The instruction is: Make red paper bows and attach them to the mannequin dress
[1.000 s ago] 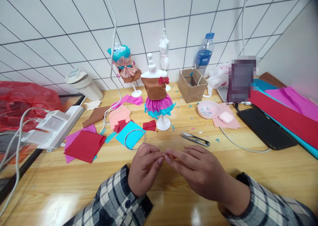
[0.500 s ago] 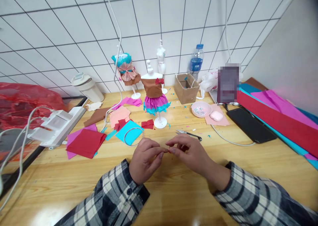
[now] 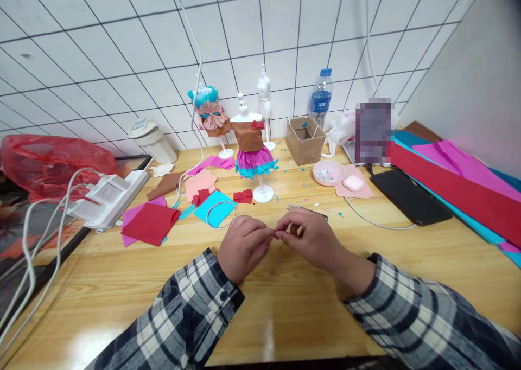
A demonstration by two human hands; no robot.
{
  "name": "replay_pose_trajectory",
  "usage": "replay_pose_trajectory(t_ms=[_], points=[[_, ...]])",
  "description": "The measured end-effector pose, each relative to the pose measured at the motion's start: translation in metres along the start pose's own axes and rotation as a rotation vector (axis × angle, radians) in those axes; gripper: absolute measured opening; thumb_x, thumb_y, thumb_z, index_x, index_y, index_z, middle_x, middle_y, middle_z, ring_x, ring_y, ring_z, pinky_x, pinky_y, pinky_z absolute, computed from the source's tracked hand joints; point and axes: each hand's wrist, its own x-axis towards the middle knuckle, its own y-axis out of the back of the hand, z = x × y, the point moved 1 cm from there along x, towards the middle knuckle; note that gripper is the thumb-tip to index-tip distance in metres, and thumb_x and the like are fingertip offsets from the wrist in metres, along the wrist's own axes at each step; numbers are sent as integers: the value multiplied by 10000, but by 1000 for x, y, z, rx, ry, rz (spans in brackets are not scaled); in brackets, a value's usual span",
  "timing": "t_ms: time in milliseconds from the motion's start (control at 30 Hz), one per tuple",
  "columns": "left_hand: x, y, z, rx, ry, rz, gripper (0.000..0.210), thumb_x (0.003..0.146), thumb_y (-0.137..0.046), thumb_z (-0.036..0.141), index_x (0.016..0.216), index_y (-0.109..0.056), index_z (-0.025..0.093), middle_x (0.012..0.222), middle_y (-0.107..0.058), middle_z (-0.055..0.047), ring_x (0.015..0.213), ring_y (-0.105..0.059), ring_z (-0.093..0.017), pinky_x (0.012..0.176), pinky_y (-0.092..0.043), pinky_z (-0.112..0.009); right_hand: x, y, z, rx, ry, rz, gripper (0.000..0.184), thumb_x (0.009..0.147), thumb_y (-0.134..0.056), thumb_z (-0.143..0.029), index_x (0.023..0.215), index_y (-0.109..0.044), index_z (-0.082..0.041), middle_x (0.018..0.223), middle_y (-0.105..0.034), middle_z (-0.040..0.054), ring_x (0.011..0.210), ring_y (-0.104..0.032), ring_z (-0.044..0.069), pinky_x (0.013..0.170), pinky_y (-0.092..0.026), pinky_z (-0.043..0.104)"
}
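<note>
My left hand [image 3: 245,246] and my right hand [image 3: 310,238] meet fingertip to fingertip above the table, both closed in a pinch. Between them shows a tiny red piece [image 3: 277,234]; the fingers hide most of it, and I cannot tell its exact form. Just beyond the right hand lie small scissors [image 3: 321,215], partly covered by it. Ahead stands a white mini dress form [image 3: 263,194] in a brown top [image 3: 246,135] with a red bow [image 3: 258,125] and a purple skirt [image 3: 253,160] with a blue ruffled hem. A metal ring [image 3: 208,216] lies on blue paper [image 3: 215,203] near my left hand.
Red paper [image 3: 150,223] and other coloured sheets lie left, near a white power strip [image 3: 118,199]. Behind are another dressed form [image 3: 210,115], a bare form [image 3: 264,96], a cardboard box [image 3: 305,146] and a bottle [image 3: 321,101]. Right are a pink bowl [image 3: 329,180] and a black phone [image 3: 409,196].
The view has shifted slightly, bringing the table's front edge into sight. Both hands stay pinched together, with the right fingers curled a little more and the tips closer.
</note>
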Motion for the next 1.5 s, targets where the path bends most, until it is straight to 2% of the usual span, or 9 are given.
replay_pose_trajectory(t_ms=[300, 567, 667, 800, 867, 967, 1100, 1400, 1500], points=[[1, 1, 6, -1, 12, -16, 147, 885, -533, 163, 944, -666, 187, 826, -663, -50, 776, -543, -174, 697, -426, -328, -1, -3, 3, -96, 90, -56, 118, 735, -587, -66, 759, -546, -174, 742, -536, -29, 567, -468, 70, 582, -391, 219], [1, 4, 7, -160, 143, -87, 198, 899, -540, 266, 1031, -667, 193, 858, -639, -64, 805, -556, -189, 714, -433, -337, -2, 1, 1, 65, 32, -195, 75, 734, -631, -115, 741, -590, -177, 713, -545, -33, 562, -459, 68, 522, -377, 198], [0, 5, 1, -191, 257, -102, 332, 868, -596, 339, 1161, -610, 184, 877, -631, -62, 837, -567, -200, 759, -444, -352, 1, 5, 5, 159, -70, -156, 60, 801, -628, -210, 765, -666, -181, 702, -585, -9, 570, -490, 84, 537, -416, 218], [-1, 5, -10, -157, 370, -74, 251, 879, -576, 311, 1084, -644, 183, 819, -620, -46, 794, -562, -191, 757, -437, -349, 4, 8, 20, 421, -270, -134, 310, 893, -509, -261, 1172, -637, -221, 1036, -695, 74, 725, -628, 131, 592, -505, 260], [-2, 5, -14, -185, 410, -55, 219, 886, -566, 302, 1050, -659, 192, 793, -617, -36, 766, -553, -179, 734, -438, -331, 4, 7, 27, 476, -244, -208, 519, 899, -487, -213, 1410, -416, -270, 1226, -651, 85, 965, -651, 169, 742, -537, 318], [-3, 4, -16, -228, 464, -26, 222, 886, -563, 300, 1057, -662, 197, 779, -618, -26, 743, -546, -167, 713, -439, -311, 3, 3, 32, 221, -97, -251, 711, 873, -500, -121, 1499, -217, -306, 1231, -659, 62, 1174, -561, 202, 961, -445, 436], [-3, 3, -13, -238, 470, -17, 193, 875, -573, 291, 1006, -680, 197, 770, -631, -23, 747, -553, -167, 726, -435, -313, 5, -7, 38, -71, -45, -234, 798, 832, -531, -66, 1505, -181, -314, 1055, -716, 28, 991, -622, 205, 919, -444, 431], [-1, -1, -8, -227, 461, -46, 189, 872, -569, 285, 975, -699, 194, 771, -642, -32, 760, -579, -172, 720, -445, -315, 8, -13, 36, -35, -77, -247, 877, 775, -600, -61, 1504, -168, -284, 876, -716, -26, 649, -570, 125, 718, -454, 285], [-1, 0, -8, -240, 477, -43, 188, 871, -571, 283, 975, -703, 199, 777, -654, -31, 750, -584, -169, 709, -451, -306, 7, -13, 34, 7, -86, -241, 913, 754, -621, -71, 1507, -154, -291, 975, -717, -3, 616, -525, 115, 667, -439, 267]])
